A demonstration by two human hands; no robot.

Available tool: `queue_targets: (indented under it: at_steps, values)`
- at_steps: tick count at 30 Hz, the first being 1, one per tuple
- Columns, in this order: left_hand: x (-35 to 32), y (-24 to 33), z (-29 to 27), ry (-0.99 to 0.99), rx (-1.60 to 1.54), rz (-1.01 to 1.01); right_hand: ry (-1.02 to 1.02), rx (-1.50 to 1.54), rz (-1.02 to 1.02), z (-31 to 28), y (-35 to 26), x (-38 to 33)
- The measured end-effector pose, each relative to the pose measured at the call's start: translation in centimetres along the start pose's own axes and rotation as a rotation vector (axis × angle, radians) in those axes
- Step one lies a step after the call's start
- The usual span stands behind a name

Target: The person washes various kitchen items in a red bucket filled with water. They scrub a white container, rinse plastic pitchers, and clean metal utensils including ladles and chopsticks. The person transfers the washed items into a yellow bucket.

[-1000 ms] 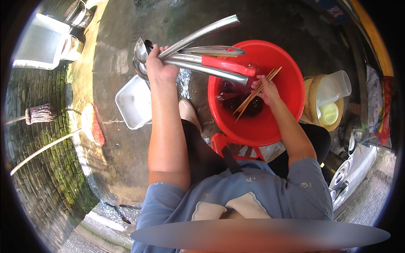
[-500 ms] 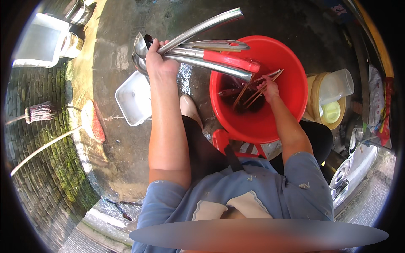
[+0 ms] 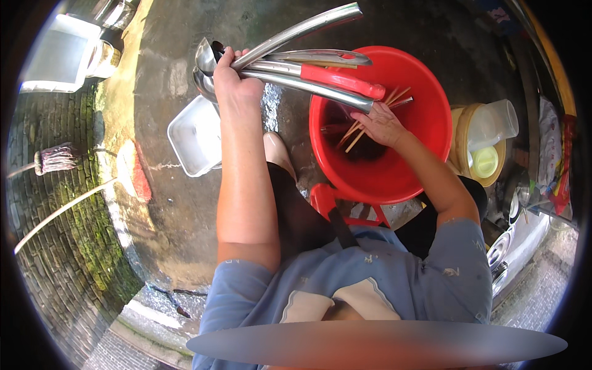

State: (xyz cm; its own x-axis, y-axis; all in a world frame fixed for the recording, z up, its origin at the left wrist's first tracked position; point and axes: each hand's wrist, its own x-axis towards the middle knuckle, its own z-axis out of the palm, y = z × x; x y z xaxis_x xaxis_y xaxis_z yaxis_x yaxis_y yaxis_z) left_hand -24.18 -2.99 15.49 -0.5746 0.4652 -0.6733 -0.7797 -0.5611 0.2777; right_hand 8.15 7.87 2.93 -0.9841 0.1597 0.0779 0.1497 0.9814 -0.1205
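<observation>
My left hand is closed around a bundle of metal ladles, their bowls to its left and their handles fanning out to the right. One handle in the bundle has a red grip. The handle ends reach over the rim of a large red bucket. Over that bucket, my right hand has its fingers closed on several thin wooden chopsticks, slanting across the opening. Its fingertips are close to the end of the lowest metal handle. Dark contents at the bucket's bottom are hard to make out.
A white basin sits on the wet floor left of my forearm. A red stool is below the bucket. Right of it are a clear plastic container and a yellow-green lid. A broom and mop lie far left.
My right hand has moved up and left with the chopsticks, from inside the bucket to the ends of the ladle handles. The left hand's bundle has barely shifted.
</observation>
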Motion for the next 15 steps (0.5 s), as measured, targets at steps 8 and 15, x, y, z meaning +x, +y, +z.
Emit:
queue_targets:
  at_steps: [8, 15]
  values:
    - [0.2, 0.3, -0.1, 0.026, 0.001, 0.015, 0.148, 0.463, 0.563, -0.5, 1.7, -0.9]
    - [0.0, 0.1, 0.0, 0.030, -0.018, -0.008, 0.457, 1.758, 1.206, -1.4, 0.0, -3.3]
